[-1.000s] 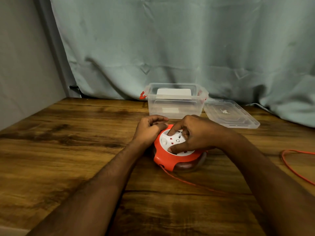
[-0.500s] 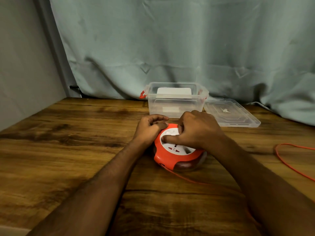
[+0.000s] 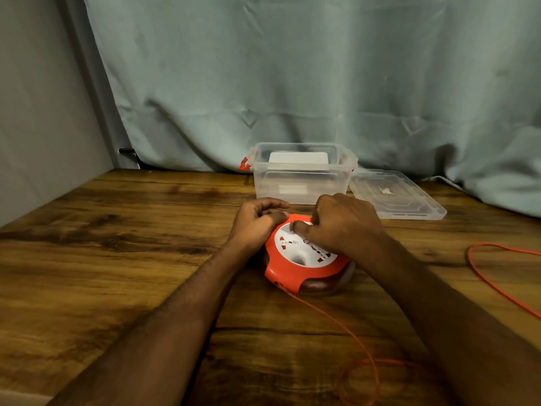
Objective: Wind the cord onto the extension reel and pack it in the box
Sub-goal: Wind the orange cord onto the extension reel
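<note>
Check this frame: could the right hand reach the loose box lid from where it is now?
Probably yes. The right hand rests on the reel, and the lid lies flat just beyond it to the right, with bare table between.

Wooden table (image 3: 117, 259) is being backed at 12 o'clock by teal curtain (image 3: 292, 83); grey wall (image 3: 35, 112) at 9.
</note>
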### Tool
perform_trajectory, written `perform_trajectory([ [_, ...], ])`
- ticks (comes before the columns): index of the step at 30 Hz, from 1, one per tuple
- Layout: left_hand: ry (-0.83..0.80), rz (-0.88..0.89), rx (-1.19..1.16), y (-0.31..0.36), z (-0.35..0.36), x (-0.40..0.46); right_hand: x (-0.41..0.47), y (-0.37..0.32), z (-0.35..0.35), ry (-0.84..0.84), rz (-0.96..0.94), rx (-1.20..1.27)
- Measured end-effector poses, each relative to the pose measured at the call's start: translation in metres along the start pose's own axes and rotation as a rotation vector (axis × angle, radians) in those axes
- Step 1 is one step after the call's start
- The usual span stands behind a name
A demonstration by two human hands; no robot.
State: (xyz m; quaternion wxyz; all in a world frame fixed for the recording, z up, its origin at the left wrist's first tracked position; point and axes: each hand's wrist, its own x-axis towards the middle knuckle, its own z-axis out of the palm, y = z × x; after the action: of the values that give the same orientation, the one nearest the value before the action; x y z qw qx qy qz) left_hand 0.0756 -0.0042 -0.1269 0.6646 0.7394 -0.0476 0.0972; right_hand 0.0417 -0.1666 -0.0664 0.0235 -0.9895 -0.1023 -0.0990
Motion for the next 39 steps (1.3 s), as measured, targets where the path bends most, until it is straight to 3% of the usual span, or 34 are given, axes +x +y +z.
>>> perform_trajectory([
  [4,0.002,0.013,-0.001,0.004,0.001,-0.002,0.001,0.009,-0.009,0.018,-0.157,0.106],
  [9,-0.010,0.000,0.010,0.007,0.000,-0.004,-0.001,0.016,-0.019,-0.189,-0.309,0.253],
  [13,-0.008,-0.001,0.022,0.005,0.000,-0.003,0.002,0.017,-0.015,-0.200,-0.344,0.230],
  [17,0.002,-0.003,0.024,0.004,-0.001,-0.003,0.004,0.019,-0.009,-0.162,-0.317,0.210],
  [24,0.006,0.007,-0.003,0.000,-0.001,0.001,0.006,0.008,0.005,0.056,-0.165,0.082],
  [31,0.006,0.005,0.002,-0.001,0.000,0.002,0.001,0.002,0.005,0.121,-0.036,0.006],
  [39,0.008,0.016,-0.010,-0.001,0.002,0.002,0.002,0.002,0.007,0.114,-0.042,-0.006],
])
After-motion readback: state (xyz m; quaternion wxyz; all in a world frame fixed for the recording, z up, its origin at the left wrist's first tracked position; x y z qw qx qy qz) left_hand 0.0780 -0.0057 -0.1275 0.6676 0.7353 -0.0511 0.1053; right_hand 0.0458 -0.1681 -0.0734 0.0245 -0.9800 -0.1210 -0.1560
